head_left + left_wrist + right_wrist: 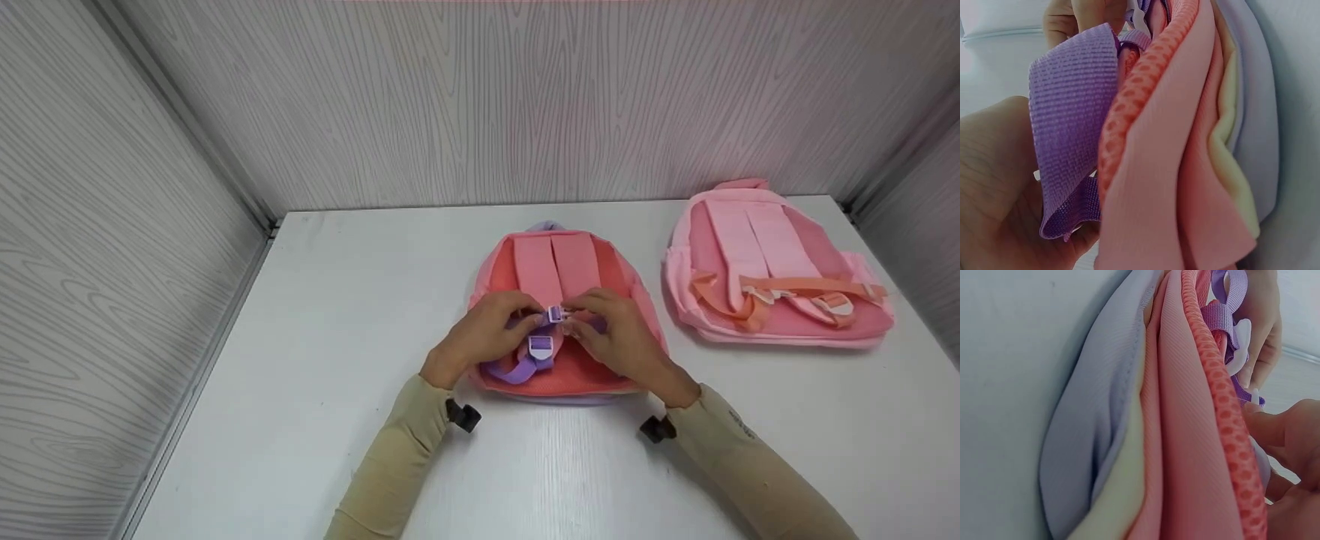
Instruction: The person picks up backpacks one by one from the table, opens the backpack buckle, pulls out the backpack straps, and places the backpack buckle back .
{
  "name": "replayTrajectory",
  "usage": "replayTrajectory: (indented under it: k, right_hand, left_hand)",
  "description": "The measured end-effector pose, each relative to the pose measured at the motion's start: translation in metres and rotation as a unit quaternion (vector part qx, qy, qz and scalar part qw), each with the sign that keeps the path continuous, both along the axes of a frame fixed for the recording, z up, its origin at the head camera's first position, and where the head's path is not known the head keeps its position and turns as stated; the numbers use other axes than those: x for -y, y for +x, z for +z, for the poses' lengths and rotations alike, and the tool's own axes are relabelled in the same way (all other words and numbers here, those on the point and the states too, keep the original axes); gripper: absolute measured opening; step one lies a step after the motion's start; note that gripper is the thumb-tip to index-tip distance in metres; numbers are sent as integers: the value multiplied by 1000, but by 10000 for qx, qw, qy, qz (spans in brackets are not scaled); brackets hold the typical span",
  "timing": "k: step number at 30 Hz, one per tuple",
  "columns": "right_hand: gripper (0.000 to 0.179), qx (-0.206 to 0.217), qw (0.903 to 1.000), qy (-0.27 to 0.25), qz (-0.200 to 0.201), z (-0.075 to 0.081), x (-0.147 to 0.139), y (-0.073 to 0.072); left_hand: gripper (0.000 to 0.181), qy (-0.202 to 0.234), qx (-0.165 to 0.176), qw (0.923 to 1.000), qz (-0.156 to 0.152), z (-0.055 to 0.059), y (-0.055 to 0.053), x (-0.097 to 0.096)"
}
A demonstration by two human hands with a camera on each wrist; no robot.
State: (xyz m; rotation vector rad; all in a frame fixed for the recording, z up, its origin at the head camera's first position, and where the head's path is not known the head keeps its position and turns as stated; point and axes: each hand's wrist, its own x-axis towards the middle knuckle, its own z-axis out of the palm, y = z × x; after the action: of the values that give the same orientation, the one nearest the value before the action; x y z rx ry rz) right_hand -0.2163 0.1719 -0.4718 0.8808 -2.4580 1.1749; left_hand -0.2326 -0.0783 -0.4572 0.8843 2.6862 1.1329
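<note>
A small pink backpack [581,384] lies strap side up, its back panel orange-red mesh. Over it, my left hand [486,330] pinches a purple webbing strap at one end of a small white buckle [556,314]. My right hand [621,336] pinches the buckle's other end between thumb and fingers. Whether the two ends are joined is too small to tell. Below the buckle lies a white strap adjuster [540,347] on the purple webbing. In the left wrist view the purple strap [1075,112] loops beside the left palm; the right wrist view shows the right thumb [1264,424] close to the mesh edge.
A second pink backpack [757,311] with orange straps [814,286] lies at the right, near the back wall [480,105]. Both bags are on a white table [360,315], with a side panel [97,247] standing at the left.
</note>
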Motion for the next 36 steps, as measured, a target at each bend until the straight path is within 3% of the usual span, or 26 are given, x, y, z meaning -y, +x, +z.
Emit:
replayTrajectory:
  k: [12, 24, 36]
  right_hand:
    - [24, 177, 9998, 79, -67, 0, 0, 0]
    - [24, -4, 9997, -239, 78, -2, 2, -2]
    - [25, 166, 9995, -252, 76, -3, 4, 0]
  left_hand:
    - [16, 492, 191, 9986, -38, -3, -2, -1]
    - [16, 898, 457, 9949, 94, -7, -2, -5]
    - [16, 839, 399, 9957, 64, -8, -3, -7]
